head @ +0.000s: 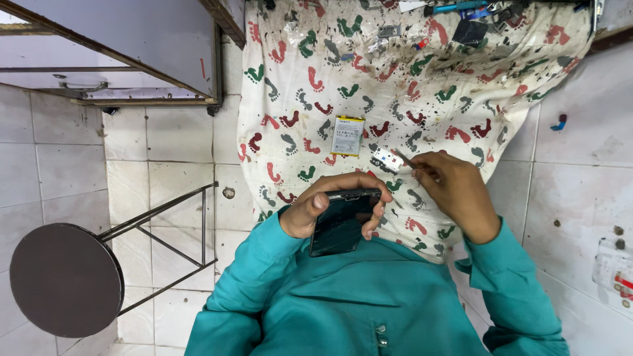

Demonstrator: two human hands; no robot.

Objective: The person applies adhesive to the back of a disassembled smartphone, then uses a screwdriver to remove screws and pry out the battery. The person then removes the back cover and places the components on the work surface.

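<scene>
I look down at my two hands over a cloth (461, 92) printed with red, green and grey footprints and spotted with dark stains. My left hand (316, 204) is curled around the top end of a dark phone (341, 224), thumb on one edge and fingers wrapped over the other, holding it tilted against my teal shirt (356, 303). My right hand (458, 191) is pressed together in a pinch on a thin tool (403, 159), whose tip touches a small white part (384, 160) lying on the cloth just beyond the phone. Just past that part, a flat yellow and white battery (347, 135) lies on the cloth, apart from both hands. At the far edge of the cloth sit scattered small tools and bits, among them a black square piece (469, 31) and a blue-handled tool (461, 8); they are too small to tell further. To my left, a round dark stool (62, 278) with thin metal legs stands on a white tiled floor (171, 145), and a grey cabinet (112, 39) sits beyond it.
</scene>
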